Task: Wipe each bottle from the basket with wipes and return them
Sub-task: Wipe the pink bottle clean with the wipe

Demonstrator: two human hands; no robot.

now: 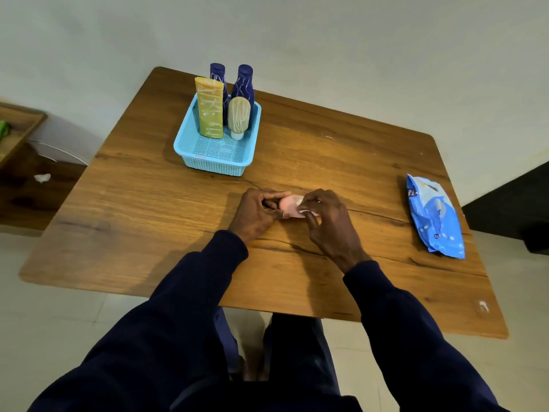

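While our left hand (258,214) grips the small pink bottle (288,204) over the table (148,221), near the basket (181,144), and our right hand (329,223) pinches a wipe (300,208) against it, we judge wiping is under way, and next the bottle must go back into the basket's bare front.

Dark navy long-sleeved top. Left sleeve (178,307) and right sleeve (401,322) are the same plain matte fabric, with soft folds along the forearms. Cuffs are snug and slightly gathered at the wrists, narrower than the sleeve above. Left hand (255,212) and right hand (329,221) are bare past the cuffs. Tiny pale glint on a right-hand finger, too small to tell if it's a ring. Trousers (297,346) dark navy too, close match to top, loose legs, detail lost in shadow.
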